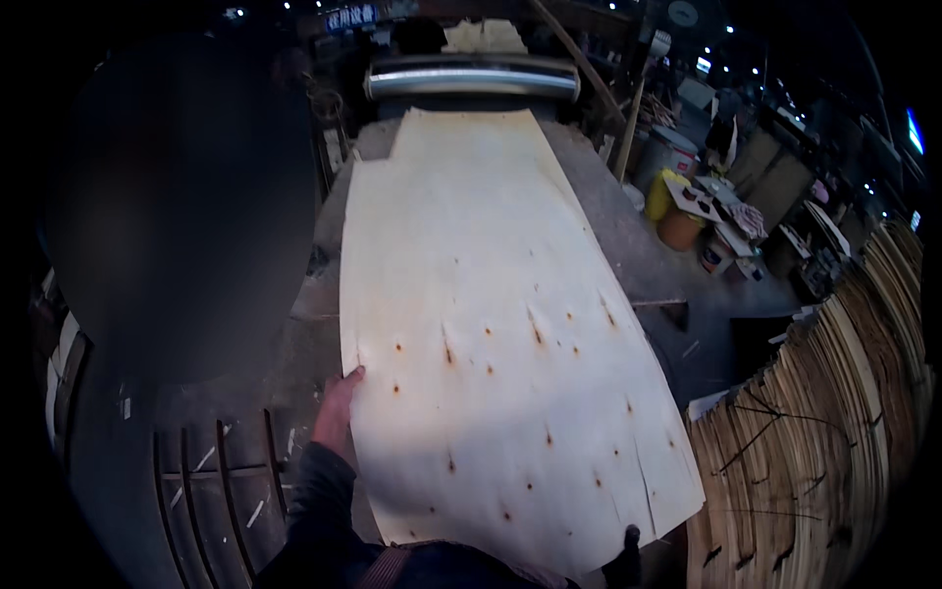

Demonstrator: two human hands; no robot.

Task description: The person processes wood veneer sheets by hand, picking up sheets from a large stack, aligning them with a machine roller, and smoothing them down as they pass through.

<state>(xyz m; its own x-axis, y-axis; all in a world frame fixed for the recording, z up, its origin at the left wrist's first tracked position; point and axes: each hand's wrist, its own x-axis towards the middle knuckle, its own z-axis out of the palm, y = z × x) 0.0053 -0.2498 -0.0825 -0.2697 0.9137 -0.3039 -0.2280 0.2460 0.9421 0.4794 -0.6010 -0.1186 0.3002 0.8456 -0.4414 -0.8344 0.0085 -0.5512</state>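
A large pale wood veneer sheet [491, 245] with brown knots stretches from my body toward a shiny metal roller [471, 80] at the far end. Its far left corner is notched, and a split runs in from the near right edge. My left hand [339, 410] grips the left edge, thumb on top and fingers hidden beneath. At the near right corner, my right hand [622, 558] looks dark, gloved or in shadow. Its thumb lies over the sheet's edge; the other fingers are out of sight underneath.
A tall stack of veneer sheets [814, 422] stands close on my right. Parallel metal bars [228, 481] lie low at left. Buckets [680, 228] and boards crowd the far right. A slanted pole [581, 54] stands near the roller. A dark blur covers much of the upper left.
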